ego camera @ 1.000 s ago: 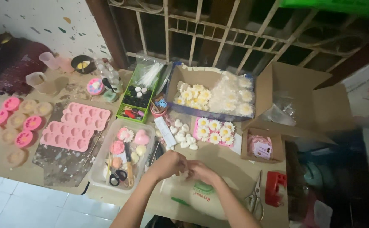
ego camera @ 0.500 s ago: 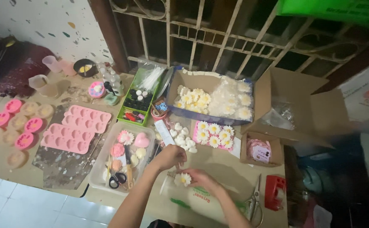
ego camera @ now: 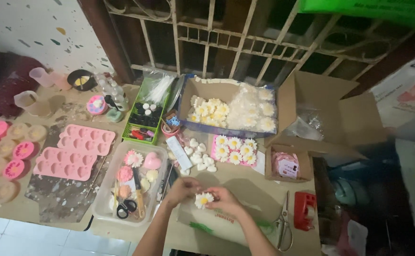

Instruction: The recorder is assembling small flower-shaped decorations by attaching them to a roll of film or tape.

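My left hand [ego camera: 183, 189] and my right hand [ego camera: 222, 200] meet over the near middle of the brown table [ego camera: 255, 182], both holding a small white daisy-shaped piece with a yellow centre [ego camera: 203, 199] between the fingertips. Under the hands lies a clear plastic packet with green print [ego camera: 212, 223]. Just beyond them are loose white heart pieces [ego camera: 197, 156] and a pink sheet of several daisy pieces [ego camera: 235, 148].
A clear tray [ego camera: 107, 189] holding scissors, flower and heart shapes sits left of my hands. Pink silicone moulds [ego camera: 72, 151], a green bin of small bottles [ego camera: 143, 116], a cardboard box of bagged daisies [ego camera: 233, 109], scissors [ego camera: 283, 223], a red tape dispenser [ego camera: 304, 211] and a small box [ego camera: 287, 163] surround them.
My hands have drawn slightly apart and lifted the daisy piece into view between them; a second ago they were pressed together over it. The camera view shifted a little.
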